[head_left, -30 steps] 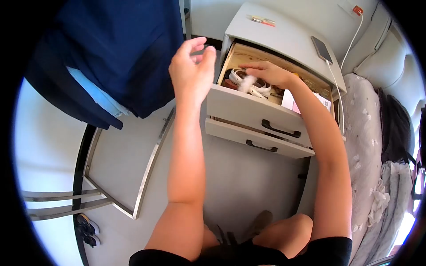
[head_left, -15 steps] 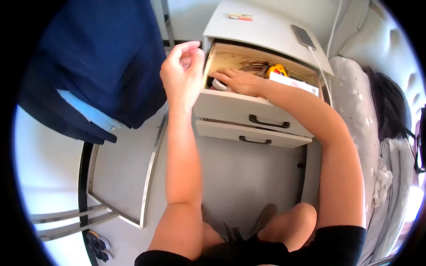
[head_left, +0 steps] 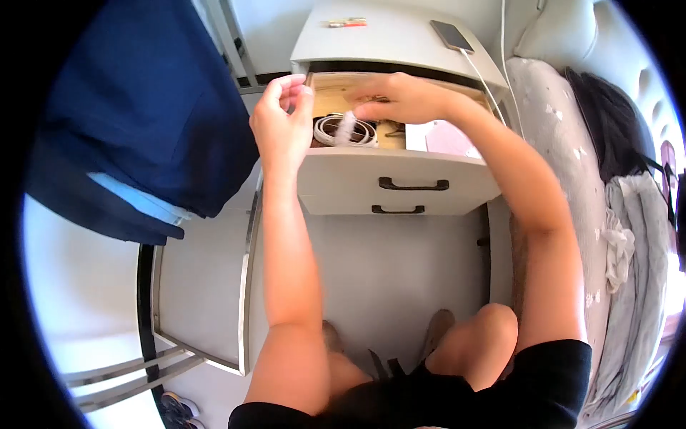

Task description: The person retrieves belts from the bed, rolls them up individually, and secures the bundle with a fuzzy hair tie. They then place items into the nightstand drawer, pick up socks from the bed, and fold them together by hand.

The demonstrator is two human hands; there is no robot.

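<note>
My left hand (head_left: 282, 121) is raised at the left edge of the pulled-out drawer (head_left: 343, 159). Its fingers are curled against the thumb in a pinch; what lies between them, if anything, is hard to make out. My right hand (head_left: 404, 99) hovers over the drawer's inside, thumb downward, its fingertips smeared by motion. Just below that thumb is a blurred white strand (head_left: 344, 129), in front of a coiled white cable (head_left: 325, 134). To the right of the coil lies a white box with a pink panel (head_left: 450, 139), partly under my forearm.
The grey-white nightstand (head_left: 386, 43) carries a phone (head_left: 450, 34) with a white cord and a small red-and-metal item (head_left: 347, 23). Dark blue clothing (head_left: 157, 107) hangs left above a metal frame (head_left: 246, 286). A bed (head_left: 550, 143) with a black bag (head_left: 604, 129) stands at right.
My right hand has lifted from the drawer's front left corner and moved back and right, uncovering the coil. A yellow tape measure is now hidden. The lower drawer seems pushed further in.
</note>
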